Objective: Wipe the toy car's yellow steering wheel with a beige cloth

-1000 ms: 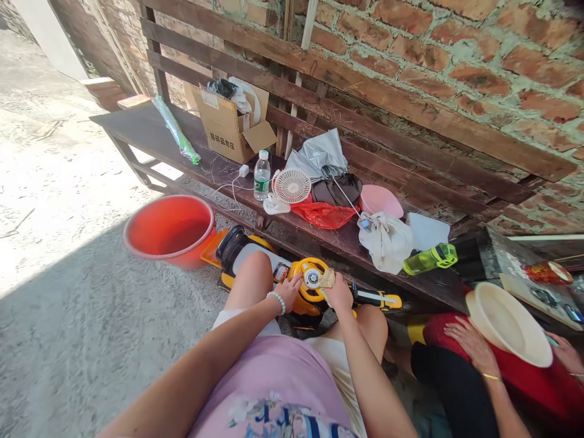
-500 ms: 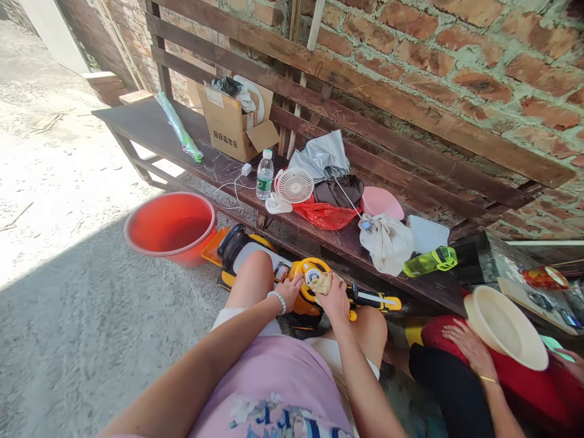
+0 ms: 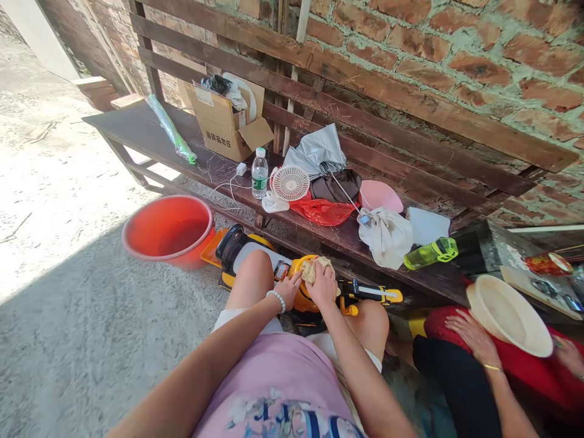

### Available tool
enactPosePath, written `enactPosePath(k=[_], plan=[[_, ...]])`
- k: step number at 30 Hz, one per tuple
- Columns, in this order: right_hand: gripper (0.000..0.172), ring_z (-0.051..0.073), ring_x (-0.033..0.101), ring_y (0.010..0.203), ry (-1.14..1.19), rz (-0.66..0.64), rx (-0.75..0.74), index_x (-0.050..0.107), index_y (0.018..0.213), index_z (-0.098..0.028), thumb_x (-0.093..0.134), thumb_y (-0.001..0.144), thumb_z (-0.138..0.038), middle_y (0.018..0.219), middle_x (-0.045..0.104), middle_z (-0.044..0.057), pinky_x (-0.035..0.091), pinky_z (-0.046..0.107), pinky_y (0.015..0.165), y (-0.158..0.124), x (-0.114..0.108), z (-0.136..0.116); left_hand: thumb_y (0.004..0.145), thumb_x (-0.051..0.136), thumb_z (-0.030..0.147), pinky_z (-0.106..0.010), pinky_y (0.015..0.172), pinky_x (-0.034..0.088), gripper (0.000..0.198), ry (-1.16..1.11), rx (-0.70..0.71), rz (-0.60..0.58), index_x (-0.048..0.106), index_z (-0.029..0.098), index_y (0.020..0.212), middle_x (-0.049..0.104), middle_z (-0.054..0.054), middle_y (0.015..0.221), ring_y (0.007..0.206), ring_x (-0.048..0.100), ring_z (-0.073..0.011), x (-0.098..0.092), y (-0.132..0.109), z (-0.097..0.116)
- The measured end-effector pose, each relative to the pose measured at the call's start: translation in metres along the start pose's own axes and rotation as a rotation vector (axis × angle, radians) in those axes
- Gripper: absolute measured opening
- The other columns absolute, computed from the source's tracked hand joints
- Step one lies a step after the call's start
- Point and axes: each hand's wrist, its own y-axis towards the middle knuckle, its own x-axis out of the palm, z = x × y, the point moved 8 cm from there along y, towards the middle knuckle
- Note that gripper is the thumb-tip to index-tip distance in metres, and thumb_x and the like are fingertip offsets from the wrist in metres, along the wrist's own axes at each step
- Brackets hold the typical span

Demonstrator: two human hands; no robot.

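Observation:
A yellow toy ride-on car (image 3: 246,249) stands on the ground between my knees, under the front of a wooden bench. My left hand (image 3: 289,289), with a white bead bracelet on the wrist, rests on the left side of the car's yellow steering wheel (image 3: 299,298). My right hand (image 3: 323,282) presses a crumpled beige cloth (image 3: 311,267) onto the top of that wheel, which it mostly hides.
An orange basin (image 3: 168,230) sits on the ground left of the car. The dark bench (image 3: 150,131) along the brick wall carries a cardboard box (image 3: 224,125), water bottle (image 3: 260,174), small white fan (image 3: 291,184), bags and a green bottle (image 3: 431,253). Another person's hand (image 3: 471,339) holds a cream hat (image 3: 508,314) at the right.
My right hand has slid the cloth leftward from the wheel's right edge onto its top, covering the hub. My left hand has stayed on the wheel.

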Motion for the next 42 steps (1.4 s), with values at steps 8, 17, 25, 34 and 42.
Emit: enactPosePath(k=[8, 17, 25, 34, 42], plan=[[0.057, 0.029, 0.043, 0.130, -0.061, -0.084, -0.379, 0.048, 0.150, -0.040, 0.052, 0.095, -0.026, 0.148, 0.043, 0.010, 0.038, 0.039, 0.104, -0.032, 0.002, 0.002, 0.074, 0.071, 0.018, -0.043, 0.092, 0.058, 0.093, 0.013, 0.014, -0.005, 0.029, 0.016, 0.157, 0.022, -0.018, 0.167, 0.120, 0.057, -0.0327, -0.005, -0.003, 0.001], [0.039, 0.028, 0.048, 0.121, -0.067, -0.060, -0.295, 0.067, 0.130, -0.028, 0.056, 0.092, -0.029, 0.142, 0.051, 0.011, 0.041, 0.039, 0.099, -0.025, -0.009, 0.051, 0.074, 0.069, 0.018, -0.042, 0.093, 0.057, 0.099, 0.004, -0.001, 0.001, 0.022, 0.019, 0.161, 0.016, -0.016, 0.169, 0.120, 0.056, -0.0324, -0.001, -0.002, 0.000], [0.056, 0.027, 0.051, 0.119, 0.057, 0.015, -0.152, 0.058, 0.143, -0.027, 0.055, 0.087, -0.022, 0.140, 0.052, 0.012, 0.042, 0.036, 0.097, 0.031, -0.029, 0.046, 0.074, 0.070, 0.018, -0.042, 0.093, 0.055, 0.100, 0.012, -0.014, 0.016, 0.022, 0.019, 0.162, 0.013, -0.016, 0.170, 0.123, 0.055, -0.0347, 0.005, 0.003, -0.002], [0.064, 0.027, 0.048, 0.125, 0.130, -0.212, -0.341, 0.045, 0.152, -0.039, 0.055, 0.091, -0.027, 0.144, 0.050, 0.007, 0.041, 0.035, 0.098, 0.072, 0.000, -0.004, 0.070, 0.071, 0.016, -0.044, 0.091, 0.057, 0.104, 0.010, -0.034, -0.013, 0.023, 0.019, 0.162, 0.012, -0.015, 0.171, 0.119, 0.056, -0.0334, -0.001, 0.001, -0.002], [0.065, 0.025, 0.057, 0.115, 0.268, -0.059, -0.025, 0.043, 0.153, -0.031, 0.055, 0.090, -0.025, 0.124, 0.056, 0.009, 0.042, 0.031, 0.102, 0.055, 0.006, 0.036, 0.071, 0.070, 0.014, -0.043, 0.095, 0.056, 0.102, -0.019, -0.028, -0.002, 0.024, 0.018, 0.162, 0.016, -0.014, 0.171, 0.127, 0.052, -0.0366, -0.002, 0.003, -0.004]])
